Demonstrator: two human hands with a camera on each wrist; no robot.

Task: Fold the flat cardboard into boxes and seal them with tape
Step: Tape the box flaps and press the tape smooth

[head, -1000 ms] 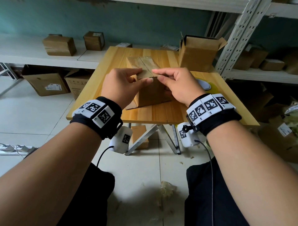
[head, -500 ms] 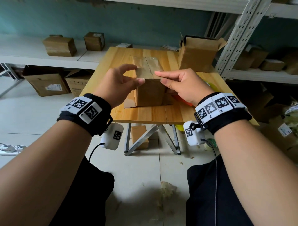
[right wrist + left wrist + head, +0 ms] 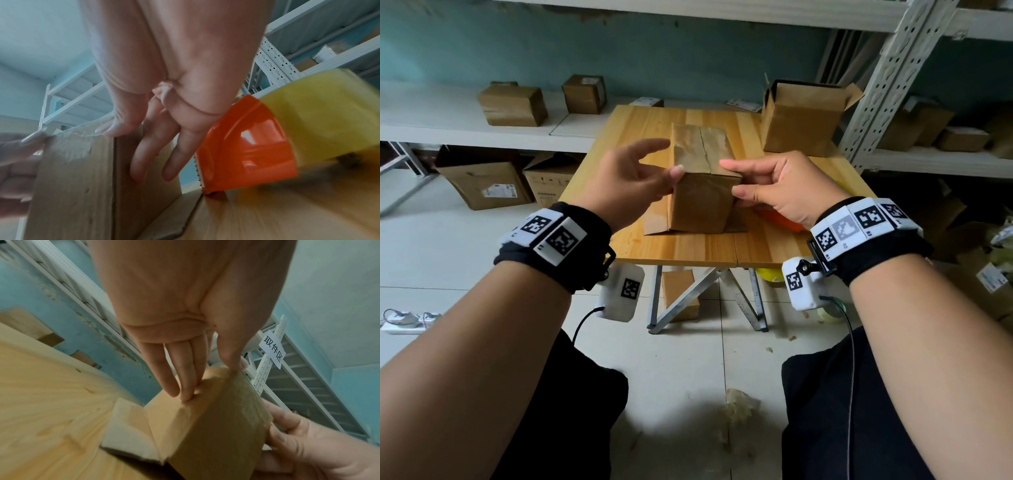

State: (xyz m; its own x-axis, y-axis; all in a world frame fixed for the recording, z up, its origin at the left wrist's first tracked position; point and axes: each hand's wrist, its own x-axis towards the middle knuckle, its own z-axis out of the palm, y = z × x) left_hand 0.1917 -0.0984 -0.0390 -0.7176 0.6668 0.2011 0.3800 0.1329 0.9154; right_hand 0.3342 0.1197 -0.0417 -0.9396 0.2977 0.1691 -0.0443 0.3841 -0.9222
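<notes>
I'm seeing the box (image 3: pixel 702 192) standing upright on the table (image 3: pixel 640 116), near the middle, its bottom flaps splaying out flat on the wood at left and right. The top flaps are lying shut, seam running near to far, with clear tape glinting across the top.

My left hand (image 3: pixel 626 185) is sitting at the box's left side, fingers mostly straight and loosely spread; the thumb is touching the near-left top corner, and in the left wrist view the fingertips (image 3: pixel 186 395) are pressing the left top edge. It's not gripping anything.

My right hand (image 3: pixel 780 188) is holding the box's right side: thumb lying on the top edge by the seam, index curling against the right near corner, the other fingers (image 3: pixel 141 160) hanging straight down along the right wall.

The tape dispenser (image 3: pixel 246 146), orange with a yellowish roll, is lying on the table just right of the box, mostly hidden under my right hand from the head view.

An open box (image 3: pixel 801 116) is standing at the table's far right corner.
</notes>
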